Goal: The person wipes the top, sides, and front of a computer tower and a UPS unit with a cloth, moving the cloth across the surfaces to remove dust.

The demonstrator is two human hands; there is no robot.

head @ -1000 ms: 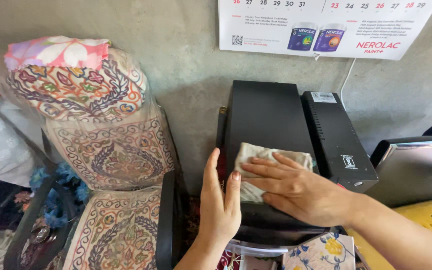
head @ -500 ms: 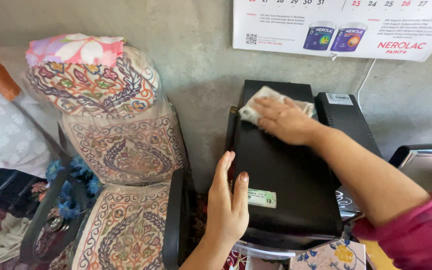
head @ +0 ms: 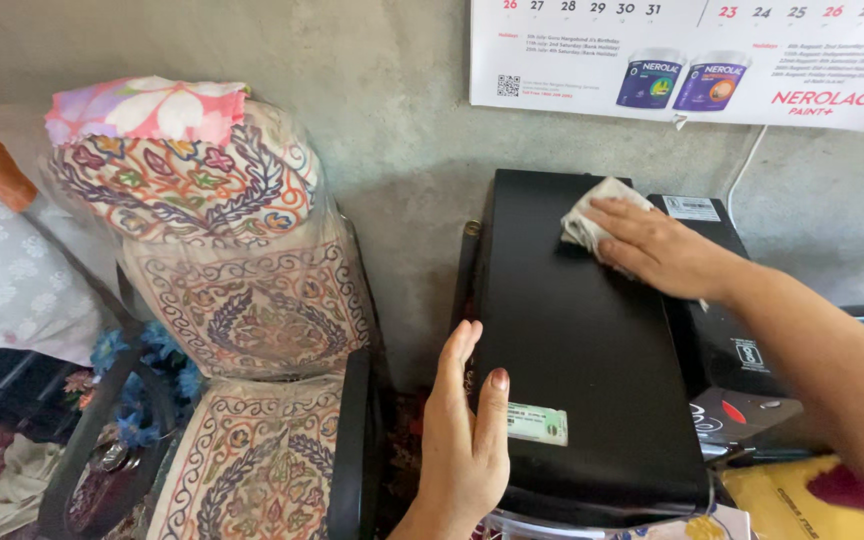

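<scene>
A black computer case (head: 577, 330) stands against the grey wall, its flat top facing me. My right hand (head: 657, 245) presses a crumpled whitish cloth (head: 592, 215) onto the far right part of that top. My left hand (head: 467, 430) rests flat against the case's near left edge, thumb on top beside a small green-and-white sticker (head: 537, 423). A smaller black box (head: 722, 330) stands right of the case, partly under my right forearm.
An armchair (head: 252, 340) with embroidered covers stands left of the case, with folded patterned fabric (head: 162, 160) piled on it. A wall calendar (head: 692, 60) hangs above. A yellow surface (head: 777, 500) lies at the lower right.
My right hand slid the cloth from the near middle of the case top to its far end, then across to the far right corner. My left hand stayed on the left edge.
</scene>
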